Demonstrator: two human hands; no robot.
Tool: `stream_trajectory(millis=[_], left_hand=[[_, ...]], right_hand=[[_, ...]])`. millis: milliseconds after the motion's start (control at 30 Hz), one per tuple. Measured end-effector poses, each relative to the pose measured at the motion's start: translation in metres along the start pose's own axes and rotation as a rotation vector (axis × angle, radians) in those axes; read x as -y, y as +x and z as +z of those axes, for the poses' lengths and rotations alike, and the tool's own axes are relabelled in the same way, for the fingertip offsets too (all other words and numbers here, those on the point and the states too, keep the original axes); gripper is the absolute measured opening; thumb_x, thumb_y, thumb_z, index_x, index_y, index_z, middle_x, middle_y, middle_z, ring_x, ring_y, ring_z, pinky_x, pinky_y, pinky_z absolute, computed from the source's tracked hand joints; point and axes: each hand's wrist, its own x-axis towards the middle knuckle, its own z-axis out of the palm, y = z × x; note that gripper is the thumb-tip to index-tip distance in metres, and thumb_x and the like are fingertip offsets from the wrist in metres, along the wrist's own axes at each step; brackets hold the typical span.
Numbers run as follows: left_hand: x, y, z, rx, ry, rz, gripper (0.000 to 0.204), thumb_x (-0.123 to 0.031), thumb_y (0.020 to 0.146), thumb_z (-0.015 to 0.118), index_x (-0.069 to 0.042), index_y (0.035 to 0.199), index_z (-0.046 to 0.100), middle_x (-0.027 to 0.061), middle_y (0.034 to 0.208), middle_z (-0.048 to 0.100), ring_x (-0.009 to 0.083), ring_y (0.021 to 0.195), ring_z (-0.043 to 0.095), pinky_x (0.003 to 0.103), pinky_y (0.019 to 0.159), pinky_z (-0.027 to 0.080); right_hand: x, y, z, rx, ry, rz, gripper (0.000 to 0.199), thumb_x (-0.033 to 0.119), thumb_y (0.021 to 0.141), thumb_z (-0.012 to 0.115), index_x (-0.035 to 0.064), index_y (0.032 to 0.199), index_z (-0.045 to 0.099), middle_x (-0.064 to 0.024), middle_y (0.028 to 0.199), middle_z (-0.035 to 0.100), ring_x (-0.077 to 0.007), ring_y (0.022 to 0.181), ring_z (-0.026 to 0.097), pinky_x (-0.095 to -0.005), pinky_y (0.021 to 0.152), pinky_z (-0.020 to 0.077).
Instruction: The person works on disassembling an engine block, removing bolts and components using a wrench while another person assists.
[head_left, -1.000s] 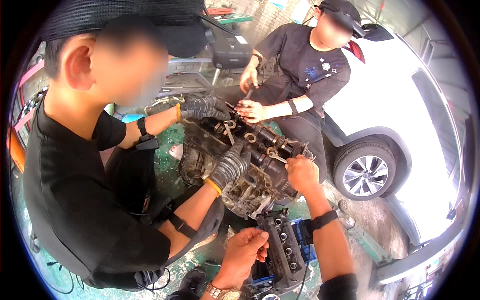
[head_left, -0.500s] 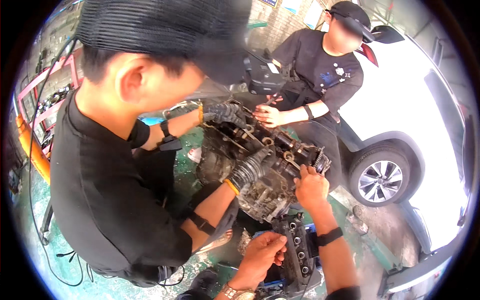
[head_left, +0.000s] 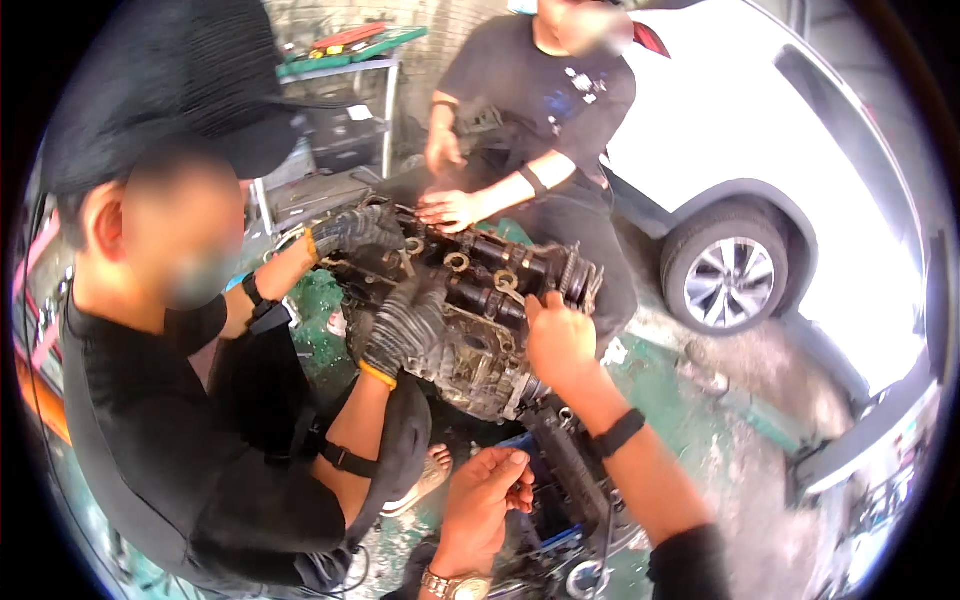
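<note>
The right hand [head_left: 562, 340] grips a ring-ended tool [head_left: 515, 289] at ten o'clock, over the engine [head_left: 480, 350]; the left hand [head_left: 487, 500], at seven, half-curls, contents unclear. A co-worker's gloved hand [head_left: 405, 330] crowds nine. The tool's long axis runs ten-to-four, ring toward ten.

A pale brick wall [head_left: 455, 40] stands at the back, with a green-topped stand [head_left: 402, 43] on light metal legs before it. The floor [head_left: 660, 440] is worn green, scuffed grey in patches. At right, bright light washes out a white car [head_left: 735, 110].
</note>
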Motion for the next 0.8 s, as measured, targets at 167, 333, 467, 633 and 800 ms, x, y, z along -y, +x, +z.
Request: stream_trajectory(millis=[167,333,467,633,800], left_hand=[[-0.004,-0.002,0.000,0.027,-0.034,0.012,0.014,-0.016,0.091,0.059,-0.003,0.086,0.059,0.0059,0.075,0.059,0.0147,0.059,0.055,0.029,0.053,0.046],[-0.004,-0.001,-0.002,0.013,-0.039,0.013,0.017,-0.019,0.090,0.063,-0.003,0.088,0.058,0.0046,0.075,0.060,0.0118,0.058,0.056,0.025,0.053,0.046],[-0.004,-0.001,-0.001,0.020,-0.050,0.011,0.015,-0.017,0.090,0.061,-0.003,0.088,0.059,0.0056,0.075,0.060,0.0135,0.059,0.056,0.027,0.053,0.047],[-0.004,0.002,-0.005,0.043,-0.052,0.015,0.013,-0.015,0.090,0.059,-0.002,0.088,0.060,0.0069,0.076,0.060,0.0151,0.060,0.056,0.029,0.053,0.048],[-0.004,0.005,-0.004,0.038,-0.080,0.011,0.013,-0.014,0.090,0.059,-0.001,0.088,0.060,0.0072,0.077,0.061,0.0149,0.059,0.057,0.028,0.053,0.048]], right_hand=[[-0.021,0.015,-0.008,-0.125,-0.076,-0.044,0.017,0.012,0.077,0.057,0.0124,0.093,0.064,-0.0109,0.087,0.064,-0.0253,0.077,0.067,-0.0382,0.066,0.0532],[-0.050,0.014,-0.019,-0.229,0.102,-0.077,0.018,0.012,0.079,0.058,0.0127,0.096,0.065,-0.0113,0.084,0.065,-0.0305,0.080,0.064,-0.0407,0.068,0.0514],[-0.060,0.017,-0.011,-0.181,0.117,-0.104,0.015,0.012,0.080,0.059,0.0121,0.093,0.066,-0.0118,0.087,0.064,-0.0310,0.083,0.063,-0.0419,0.070,0.0502],[-0.060,0.020,-0.004,-0.155,0.124,-0.157,0.016,0.014,0.080,0.059,0.0134,0.094,0.068,-0.0116,0.091,0.061,-0.0305,0.086,0.061,-0.0419,0.073,0.0493],[-0.059,0.022,-0.003,-0.152,0.179,-0.164,0.014,0.016,0.081,0.059,0.0138,0.091,0.069,-0.0117,0.090,0.059,-0.0306,0.085,0.060,-0.0415,0.073,0.0491]])
